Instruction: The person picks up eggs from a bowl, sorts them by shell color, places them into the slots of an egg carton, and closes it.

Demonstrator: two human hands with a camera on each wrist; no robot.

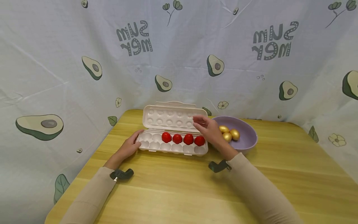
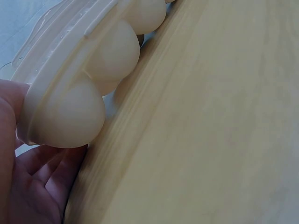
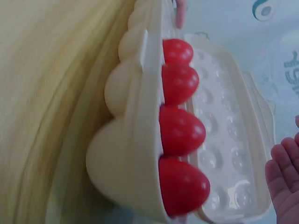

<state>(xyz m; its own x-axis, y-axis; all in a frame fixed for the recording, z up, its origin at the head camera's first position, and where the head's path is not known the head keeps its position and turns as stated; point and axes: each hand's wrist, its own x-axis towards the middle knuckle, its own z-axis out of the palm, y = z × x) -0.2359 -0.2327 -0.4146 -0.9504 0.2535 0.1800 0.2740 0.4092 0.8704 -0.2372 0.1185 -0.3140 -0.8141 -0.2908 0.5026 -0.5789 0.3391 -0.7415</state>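
Note:
A pale plastic egg carton (image 1: 154, 145) lies on the table with its dimpled lid (image 1: 174, 109) raised behind it. Several red eggs (image 1: 177, 138) fill the right part of its back row; the front row and the two left back cups hold nothing. My left hand (image 1: 128, 147) grips the carton's left end, thumb at the front rim and fingers curled underneath, as the left wrist view shows. Over the carton's right end, beside the lid, is my right hand (image 1: 210, 130), with nothing in it. Its fingers look fairly straight in the right wrist view.
A purple oval bowl (image 1: 249, 137) with three visible golden eggs (image 1: 234, 134) stands just right of the carton, partly behind my right forearm. The wooden table (image 1: 167, 186) extends toward me. An avocado-print cloth (image 1: 184, 56) hangs along the table's back.

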